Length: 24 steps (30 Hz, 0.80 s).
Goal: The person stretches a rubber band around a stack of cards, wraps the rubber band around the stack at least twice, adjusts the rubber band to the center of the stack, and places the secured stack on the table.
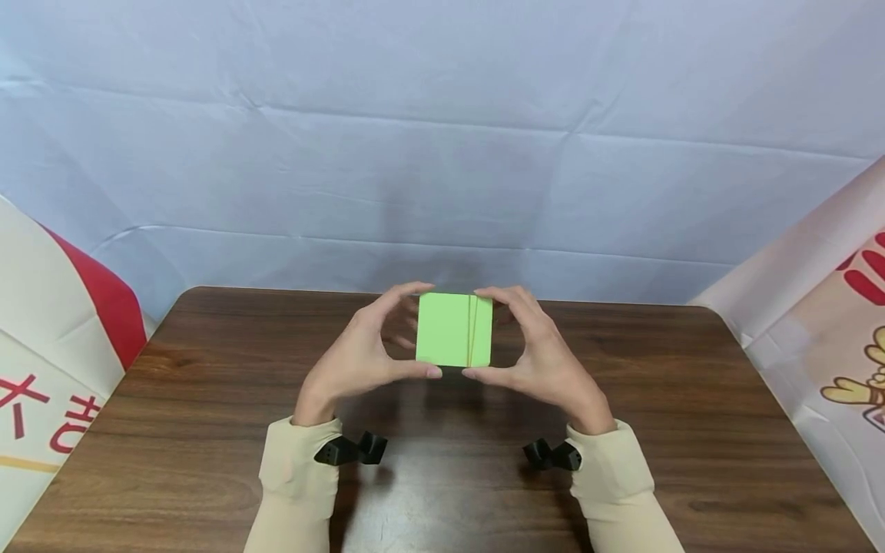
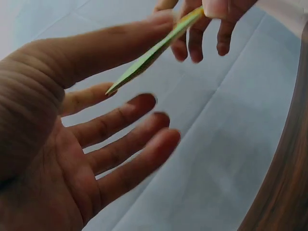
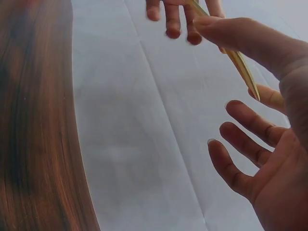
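Both hands hold up a thin light-green paper square [image 1: 444, 330] with rounded corners, above the table in the head view. Two narrow yellowish lines run down it near its right side. My left hand [image 1: 356, 349] pinches the left part between thumb below and index finger above. On the other side my right hand [image 1: 549, 357] grips the right part the same way. Edge-on in the left wrist view, the green paper square [image 2: 156, 50] looks thin, and the left hand's other fingers [image 2: 139, 154] are spread apart from it. The right hand's remaining fingers [image 3: 245, 139] also stand off it.
A dark brown wooden table [image 1: 173, 430] lies beneath the hands. Behind it hangs a creased pale blue-white cloth [image 1: 442, 153]. Printed cloths stand at the left [image 1: 55, 330] and right [image 1: 830, 346] sides. Small black cameras sit on both cream-sleeved wrists.
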Motion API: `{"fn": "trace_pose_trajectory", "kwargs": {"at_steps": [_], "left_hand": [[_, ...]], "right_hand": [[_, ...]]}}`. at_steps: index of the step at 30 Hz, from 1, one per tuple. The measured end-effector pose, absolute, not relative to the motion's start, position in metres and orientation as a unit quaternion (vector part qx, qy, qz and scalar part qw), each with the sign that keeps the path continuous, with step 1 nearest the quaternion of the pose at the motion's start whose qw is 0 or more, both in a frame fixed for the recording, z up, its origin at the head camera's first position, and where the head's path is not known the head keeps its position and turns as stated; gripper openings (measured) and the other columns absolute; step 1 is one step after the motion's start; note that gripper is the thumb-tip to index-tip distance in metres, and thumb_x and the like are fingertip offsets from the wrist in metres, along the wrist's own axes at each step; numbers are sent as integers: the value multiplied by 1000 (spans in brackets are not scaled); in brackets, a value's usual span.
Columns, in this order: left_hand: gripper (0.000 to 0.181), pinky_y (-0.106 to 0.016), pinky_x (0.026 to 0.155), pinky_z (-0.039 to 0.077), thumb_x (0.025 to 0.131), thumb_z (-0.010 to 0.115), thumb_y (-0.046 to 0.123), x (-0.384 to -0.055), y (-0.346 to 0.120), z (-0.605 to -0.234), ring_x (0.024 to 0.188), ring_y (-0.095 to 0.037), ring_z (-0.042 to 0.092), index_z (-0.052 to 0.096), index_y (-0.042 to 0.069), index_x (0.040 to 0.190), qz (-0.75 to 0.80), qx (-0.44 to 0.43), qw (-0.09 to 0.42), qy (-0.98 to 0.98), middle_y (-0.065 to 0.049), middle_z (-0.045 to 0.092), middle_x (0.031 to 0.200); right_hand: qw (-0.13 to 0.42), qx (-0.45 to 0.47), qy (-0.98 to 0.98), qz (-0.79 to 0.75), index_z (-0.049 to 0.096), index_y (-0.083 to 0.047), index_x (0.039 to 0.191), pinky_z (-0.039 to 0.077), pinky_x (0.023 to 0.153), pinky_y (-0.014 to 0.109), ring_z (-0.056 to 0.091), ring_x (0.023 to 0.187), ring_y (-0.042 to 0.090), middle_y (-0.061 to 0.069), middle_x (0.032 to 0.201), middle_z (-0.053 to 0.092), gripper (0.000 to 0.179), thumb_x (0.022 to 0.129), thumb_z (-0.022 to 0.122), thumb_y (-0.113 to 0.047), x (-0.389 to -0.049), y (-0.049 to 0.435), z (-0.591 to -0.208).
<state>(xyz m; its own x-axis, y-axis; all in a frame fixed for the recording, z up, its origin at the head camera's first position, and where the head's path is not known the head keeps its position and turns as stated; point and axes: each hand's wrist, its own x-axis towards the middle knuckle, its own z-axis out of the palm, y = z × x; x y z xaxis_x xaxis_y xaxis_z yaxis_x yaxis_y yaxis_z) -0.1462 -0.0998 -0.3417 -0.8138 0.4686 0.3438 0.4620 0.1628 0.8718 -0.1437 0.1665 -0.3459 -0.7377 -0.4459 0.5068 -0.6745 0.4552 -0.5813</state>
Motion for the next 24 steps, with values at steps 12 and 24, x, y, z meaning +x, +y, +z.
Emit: {"fn": "trace_pose_trajectory", "kwargs": {"at_steps": [12,24], "left_hand": [[85,-43,95,50,64,99,19,-145,-99,-341,112,-20,55,54,14,136,451,342,-91,819,0,55,121],[84,-39,90,54,63,99,19,-145,-101,-340,116,-18,56,61,15,138,494,357,-108,785,-1,55,124]], "right_hand": [[108,338,-838,415,50,-17,144,44,93,36,51,111,21,-2,128,53,94,64,99,-22,-142,170,-344],[104,360,-811,449,51,-15,148,45,92,32,52,113,17,-1,126,54,96,65,98,-17,-140,167,-341]]}}
